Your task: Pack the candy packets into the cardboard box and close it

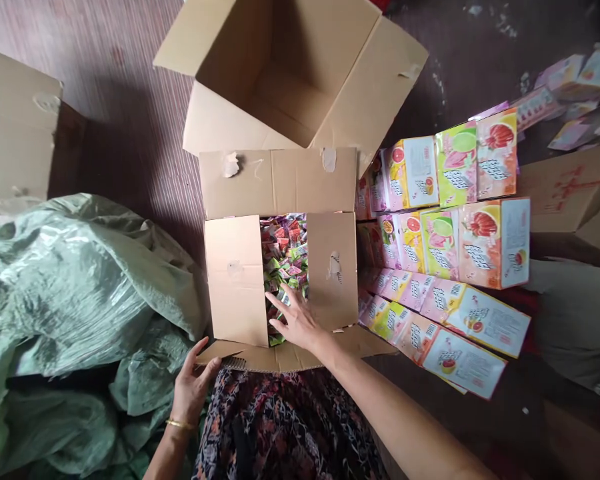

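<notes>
Right hand (300,323) lies flat, fingers spread and clamped on nothing, over the gap between the flaps of the half-open carton (280,280), fingertips touching the loose candy packets (285,257) inside. Left hand (193,387) is open, thumb and fingers resting on the carton's near flap at its left corner. The carton sits on the floor against the person's lap, an empty carton (290,73) just beyond it, printed boxes (445,233) stacked to the right, a green sack (75,293) to the left. Risk, in my judgement: the side flaps hang loose and could fold inward onto the wrist; packets could snag and spill over the near flap.
</notes>
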A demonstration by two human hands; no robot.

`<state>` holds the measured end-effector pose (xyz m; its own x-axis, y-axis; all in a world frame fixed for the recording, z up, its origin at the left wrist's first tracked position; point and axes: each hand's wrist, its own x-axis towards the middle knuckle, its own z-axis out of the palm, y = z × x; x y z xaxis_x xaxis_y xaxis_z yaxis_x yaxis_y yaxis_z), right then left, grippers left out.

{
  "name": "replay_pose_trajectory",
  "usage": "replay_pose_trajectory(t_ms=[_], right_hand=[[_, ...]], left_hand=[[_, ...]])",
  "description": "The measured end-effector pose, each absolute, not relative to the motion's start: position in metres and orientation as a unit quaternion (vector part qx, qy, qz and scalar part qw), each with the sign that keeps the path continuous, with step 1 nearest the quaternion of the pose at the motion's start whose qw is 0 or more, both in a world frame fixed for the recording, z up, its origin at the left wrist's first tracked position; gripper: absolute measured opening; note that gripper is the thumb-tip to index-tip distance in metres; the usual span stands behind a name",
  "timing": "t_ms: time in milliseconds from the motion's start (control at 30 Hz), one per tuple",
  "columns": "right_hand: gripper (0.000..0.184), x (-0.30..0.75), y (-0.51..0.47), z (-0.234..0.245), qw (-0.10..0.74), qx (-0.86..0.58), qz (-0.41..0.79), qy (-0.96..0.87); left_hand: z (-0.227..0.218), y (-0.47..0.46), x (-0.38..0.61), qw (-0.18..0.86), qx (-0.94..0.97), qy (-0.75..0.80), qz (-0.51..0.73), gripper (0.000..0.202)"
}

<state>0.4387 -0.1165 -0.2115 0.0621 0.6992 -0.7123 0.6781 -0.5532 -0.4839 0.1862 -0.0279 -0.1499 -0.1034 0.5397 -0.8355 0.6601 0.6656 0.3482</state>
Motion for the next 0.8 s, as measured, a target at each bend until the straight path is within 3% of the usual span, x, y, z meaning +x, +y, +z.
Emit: replay_pose_trajectory(t_ms=[133, 300, 400, 533, 600, 733, 800], right_hand=[[0.060, 0.443, -0.116, -0.225, 0.002, -0.712, 0.459, -0.532], [0.052, 0.470, -0.121, -0.233, 0.040, -0.703, 0.331, -0.629], [0.061, 0.491, -0.129, -0.257, 0.027, -0.722, 0.302, -0.622], [0.080, 0.515, -0.129, -0.294, -0.009, -0.728, 0.328, -0.601], [0.083, 0.519, -0.125, -0.301, 0.003, -0.724, 0.330, -0.605], [0.073, 0.512, -0.126, -0.288, 0.061, -0.720, 0.328, -0.609], [0.071, 0.503, -0.129, -0.281, 0.084, -0.697, 0.326, -0.634]], left_hand=[[-0.168, -0.020, 0.198, 0.538, 0.376, 0.754, -0.026, 0.086], [-0.194, -0.002, 0.213, 0.570, 0.325, 0.755, 0.013, 0.066], [-0.199, -0.005, 0.210, 0.565, 0.337, 0.753, 0.021, 0.071], [-0.198, -0.043, 0.188, 0.521, 0.480, 0.706, 0.026, 0.108], [-0.201, -0.065, 0.181, 0.465, 0.582, 0.666, 0.028, 0.112], [-0.209, -0.079, 0.190, 0.334, 0.701, 0.630, -0.021, 0.060], [-0.208, -0.071, 0.199, 0.291, 0.716, 0.627, -0.097, 0.050]])
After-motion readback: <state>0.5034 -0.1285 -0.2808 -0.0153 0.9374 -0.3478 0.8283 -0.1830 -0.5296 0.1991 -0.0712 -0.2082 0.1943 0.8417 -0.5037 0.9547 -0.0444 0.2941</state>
